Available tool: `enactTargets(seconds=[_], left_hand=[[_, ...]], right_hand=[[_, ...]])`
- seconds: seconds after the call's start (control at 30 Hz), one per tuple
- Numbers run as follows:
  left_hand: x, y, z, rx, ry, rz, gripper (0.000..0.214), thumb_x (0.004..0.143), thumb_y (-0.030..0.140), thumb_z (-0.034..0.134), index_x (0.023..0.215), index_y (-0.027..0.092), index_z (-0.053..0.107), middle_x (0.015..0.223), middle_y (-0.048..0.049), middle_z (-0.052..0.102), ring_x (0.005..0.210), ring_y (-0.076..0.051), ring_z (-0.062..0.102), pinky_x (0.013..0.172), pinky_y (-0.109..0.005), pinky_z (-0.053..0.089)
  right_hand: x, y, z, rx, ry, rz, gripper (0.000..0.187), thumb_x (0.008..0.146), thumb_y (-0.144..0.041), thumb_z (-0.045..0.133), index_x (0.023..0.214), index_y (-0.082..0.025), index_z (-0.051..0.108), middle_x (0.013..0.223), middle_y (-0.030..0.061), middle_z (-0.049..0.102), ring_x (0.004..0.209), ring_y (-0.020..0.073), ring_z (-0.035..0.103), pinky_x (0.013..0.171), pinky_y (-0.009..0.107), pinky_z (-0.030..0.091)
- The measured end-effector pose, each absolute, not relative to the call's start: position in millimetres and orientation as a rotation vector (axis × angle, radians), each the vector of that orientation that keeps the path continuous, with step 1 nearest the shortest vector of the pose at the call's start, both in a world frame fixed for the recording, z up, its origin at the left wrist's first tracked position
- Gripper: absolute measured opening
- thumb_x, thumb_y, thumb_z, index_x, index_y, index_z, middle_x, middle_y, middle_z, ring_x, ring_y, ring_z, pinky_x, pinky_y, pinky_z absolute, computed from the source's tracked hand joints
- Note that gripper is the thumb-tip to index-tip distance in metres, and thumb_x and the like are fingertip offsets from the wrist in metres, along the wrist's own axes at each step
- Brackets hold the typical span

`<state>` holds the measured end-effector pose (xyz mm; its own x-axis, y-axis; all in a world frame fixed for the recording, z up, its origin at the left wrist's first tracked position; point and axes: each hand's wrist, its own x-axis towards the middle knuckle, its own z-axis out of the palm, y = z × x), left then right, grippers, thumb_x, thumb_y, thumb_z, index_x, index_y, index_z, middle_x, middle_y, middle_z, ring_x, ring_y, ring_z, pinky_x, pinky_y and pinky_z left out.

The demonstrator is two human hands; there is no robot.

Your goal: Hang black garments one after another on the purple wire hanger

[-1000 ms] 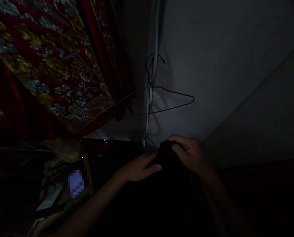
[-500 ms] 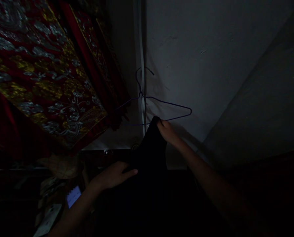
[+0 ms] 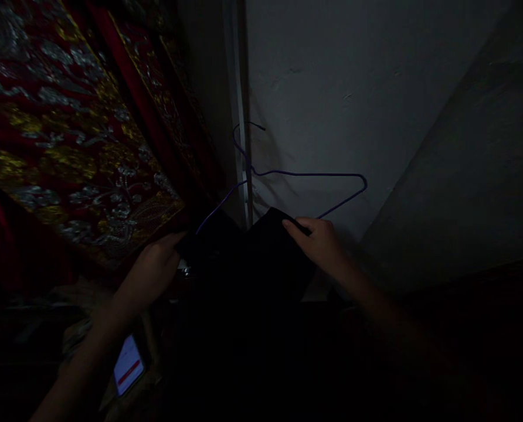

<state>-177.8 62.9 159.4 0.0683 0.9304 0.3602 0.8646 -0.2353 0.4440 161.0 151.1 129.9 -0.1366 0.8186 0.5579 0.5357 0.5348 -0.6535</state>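
Note:
A black garment (image 3: 252,275) hangs down from both hands; its kind is lost in the dark. My left hand (image 3: 158,264) is closed on its left upper edge. My right hand (image 3: 316,240) pinches its right upper edge, thumb over the cloth. Behind and above the cloth is a thin purple clothes hanger (image 3: 305,173), its hook uppermost by the wall corner. The hanger's left arm runs down behind or into the cloth near my left hand, and its right end sticks out bare above my right hand. Its bottom bar is mostly covered.
Red cloth with gold and silver embroidery (image 3: 68,129) hangs at the left. A narrow pale pipe or strip (image 3: 240,70) runs down the corner of the grey wall (image 3: 353,76). At the lower left lies a phone with a lit screen (image 3: 128,364).
My left hand has moved up and left and now grips the garment's left edge. The cloth is spread wider, and the hanger has tilted, its right end swinging further right.

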Motion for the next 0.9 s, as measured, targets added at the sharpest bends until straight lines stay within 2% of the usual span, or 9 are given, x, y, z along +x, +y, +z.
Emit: enactTargets(seconds=[0.27, 0.37, 0.43, 0.5, 0.6, 0.67, 0.73, 0.8, 0.9], left_hand=[[-149.0, 70.0, 189.8, 2.297, 1.707, 1.102, 0.046, 0.082, 0.025, 0.047, 0.121, 0.014, 0.067, 0.105, -0.0076, 0.074, 0.094, -0.024, 0.07, 0.083, -0.032, 0.055], [-141.1, 81.3, 193.2, 2.271, 1.786, 1.242, 0.041, 0.082, 0.023, 0.048, 0.117, 0.014, 0.067, 0.102, -0.0066, 0.074, 0.09, -0.023, 0.069, 0.085, -0.033, 0.054], [-142.7, 87.7, 192.7, 2.27, 1.839, 1.262, 0.036, 0.085, 0.024, 0.047, 0.112, 0.016, 0.069, 0.097, -0.0047, 0.075, 0.084, -0.021, 0.069, 0.081, -0.031, 0.054], [-149.5, 90.7, 191.0, 2.295, 1.848, 1.234, 0.034, 0.089, 0.026, 0.047, 0.112, 0.018, 0.07, 0.094, -0.0032, 0.075, 0.081, -0.02, 0.069, 0.078, -0.03, 0.054], [-160.4, 88.9, 189.6, 2.343, 1.778, 1.205, 0.032, 0.091, 0.031, 0.05, 0.114, 0.021, 0.07, 0.1, -0.003, 0.076, 0.088, -0.021, 0.07, 0.081, -0.029, 0.054], [-162.7, 85.8, 190.3, 2.373, 1.715, 1.185, 0.031, 0.091, 0.035, 0.054, 0.115, 0.022, 0.07, 0.103, -0.0029, 0.076, 0.091, -0.022, 0.07, 0.083, -0.029, 0.054], [-161.4, 83.4, 192.0, 2.386, 1.679, 1.164, 0.031, 0.091, 0.037, 0.056, 0.114, 0.023, 0.07, 0.102, -0.0025, 0.076, 0.089, -0.022, 0.07, 0.082, -0.03, 0.054], [-160.5, 82.8, 193.5, 2.371, 1.681, 1.197, 0.029, 0.092, 0.037, 0.056, 0.112, 0.023, 0.07, 0.102, -0.0024, 0.075, 0.092, -0.022, 0.07, 0.083, -0.03, 0.054], [-168.5, 85.8, 192.5, 2.244, 1.73, 1.424, 0.033, 0.091, 0.038, 0.058, 0.12, 0.024, 0.065, 0.114, -0.0041, 0.071, 0.103, -0.023, 0.068, 0.09, -0.032, 0.054]], right_hand=[[142.3, 139.0, 113.9, -1.076, -1.81, 0.457, 0.052, 0.096, -0.051, 0.049, 0.055, -0.022, 0.038, 0.049, -0.0043, 0.036, 0.048, 0.0107, 0.037, 0.05, 0.028, 0.024], [134.5, 125.9, 111.9, -1.048, -1.832, 0.496, 0.05, 0.098, -0.05, 0.048, 0.057, -0.021, 0.047, 0.05, -0.0031, 0.044, 0.047, 0.0122, 0.043, 0.049, 0.027, 0.03], [138.2, 118.7, 116.8, -1.003, -1.833, 0.447, 0.039, 0.099, -0.044, 0.049, 0.072, -0.02, 0.064, 0.062, 0.0006, 0.061, 0.059, 0.0165, 0.06, 0.056, 0.028, 0.042], [152.1, 117.7, 126.9, -0.955, -1.748, 0.319, 0.028, 0.099, -0.038, 0.05, 0.099, -0.022, 0.073, 0.088, 0.0047, 0.075, 0.085, 0.0211, 0.071, 0.076, 0.031, 0.052], [185.4, 134.4, 146.5, -0.942, -1.514, 0.053, 0.032, 0.098, -0.032, 0.05, 0.121, -0.024, 0.071, 0.12, 0.0064, 0.074, 0.114, 0.0231, 0.067, 0.099, 0.037, 0.051], [206.7, 156.5, 158.6, -0.966, -1.468, -0.037, 0.035, 0.097, -0.032, 0.051, 0.125, -0.023, 0.07, 0.128, 0.0072, 0.071, 0.119, 0.0246, 0.065, 0.102, 0.039, 0.049], [221.9, 181.3, 168.8, -1.017, -1.562, 0.007, 0.031, 0.095, -0.036, 0.054, 0.112, -0.021, 0.076, 0.112, 0.0068, 0.076, 0.107, 0.0259, 0.07, 0.092, 0.038, 0.053], [231.0, 201.8, 177.9, -1.098, -1.698, 0.172, 0.032, 0.091, -0.045, 0.06, 0.087, -0.02, 0.079, 0.081, 0.0042, 0.076, 0.08, 0.0238, 0.071, 0.072, 0.033, 0.053], [239.2, 214.2, 188.4, -1.169, -1.782, 0.635, 0.041, 0.076, -0.058, 0.074, 0.068, -0.018, 0.073, 0.056, -0.0003, 0.064, 0.05, 0.016, 0.058, 0.049, 0.026, 0.041]])
